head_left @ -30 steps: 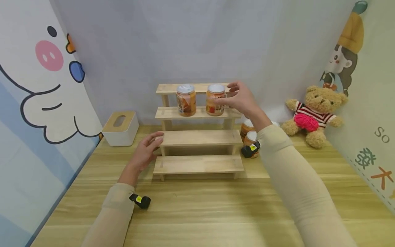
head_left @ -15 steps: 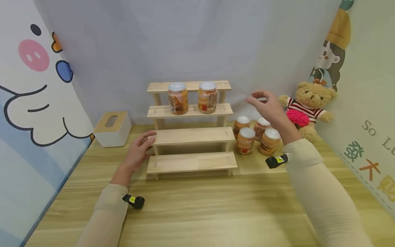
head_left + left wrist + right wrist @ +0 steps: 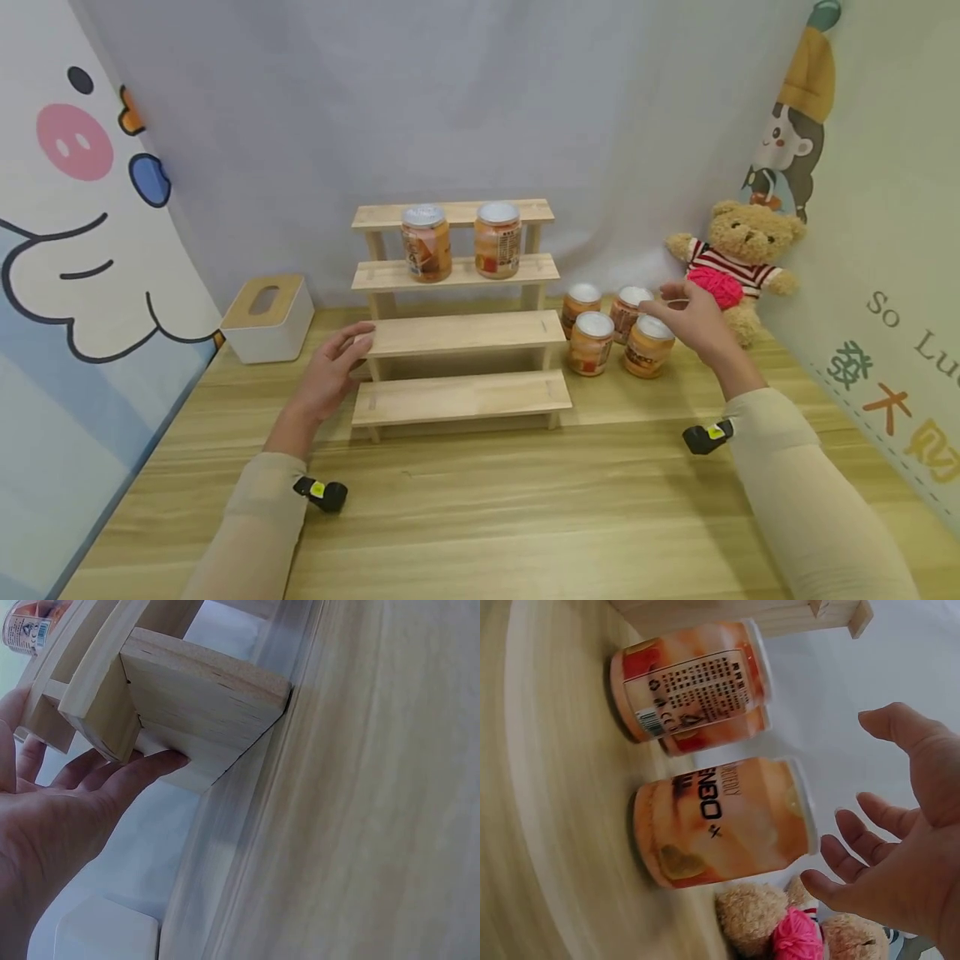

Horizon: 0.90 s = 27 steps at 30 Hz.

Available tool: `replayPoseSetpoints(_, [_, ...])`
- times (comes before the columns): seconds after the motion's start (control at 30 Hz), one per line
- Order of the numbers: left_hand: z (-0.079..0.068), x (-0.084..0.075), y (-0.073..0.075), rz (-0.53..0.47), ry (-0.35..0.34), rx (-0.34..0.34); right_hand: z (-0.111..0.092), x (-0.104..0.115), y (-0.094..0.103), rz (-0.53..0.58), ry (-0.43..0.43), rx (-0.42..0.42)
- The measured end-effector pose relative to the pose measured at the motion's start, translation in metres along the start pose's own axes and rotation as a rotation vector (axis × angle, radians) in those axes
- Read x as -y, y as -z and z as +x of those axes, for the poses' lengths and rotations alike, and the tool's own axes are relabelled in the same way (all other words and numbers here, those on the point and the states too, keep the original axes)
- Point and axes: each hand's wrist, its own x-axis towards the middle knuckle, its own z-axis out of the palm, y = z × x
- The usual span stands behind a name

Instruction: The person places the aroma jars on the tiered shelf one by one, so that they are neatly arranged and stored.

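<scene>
My left hand [image 3: 330, 375] rests against the left end of the stepped wooden shelf [image 3: 465, 333]; in the left wrist view its fingers [image 3: 154, 766] touch the side board. My right hand [image 3: 697, 321] hovers with spread fingers over the front right can [image 3: 648, 348], a clear can with a silver lid and orange contents. In the right wrist view that can [image 3: 724, 821] stands just beyond the fingertips, the hand holding nothing. Beside it stand a front left can [image 3: 592, 344] and two more behind. On the third step up sit a left can [image 3: 427, 243] and a right can [image 3: 498, 240].
A teddy bear [image 3: 746, 250] in a striped sweater sits right of the cans, against the printed wall. At the back left stands a white tissue box [image 3: 268, 321] with a wooden lid. The wooden tabletop [image 3: 480, 508] extends in front of the shelf.
My right hand has let go of the right can on the shelf and moved right and down to the cans on the table. My left hand stays at the shelf's end.
</scene>
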Motion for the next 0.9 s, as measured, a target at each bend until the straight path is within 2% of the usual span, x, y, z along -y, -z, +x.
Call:
replayPoseSetpoints(0.2, [-0.001, -0.001, 0.001, -0.001, -0.004, 0.003, -0.002, -0.019, -0.009, 0.028, -0.039, 0.048])
replayPoseSetpoints(0.5, [-0.003, -0.001, 0.001, -0.006, 0.001, 0.006, -0.001, -0.033, -0.019, 0.037, -0.054, 0.013])
replayPoseSetpoints(0.63, [-0.002, 0.0, 0.0, -0.002, -0.001, 0.011, -0.003, -0.038, -0.021, 0.056, -0.093, 0.021])
replayPoseSetpoints(0.9, [-0.002, 0.0, -0.001, -0.031, 0.002, 0.006, -0.004, -0.046, -0.023, 0.17, -0.113, 0.034])
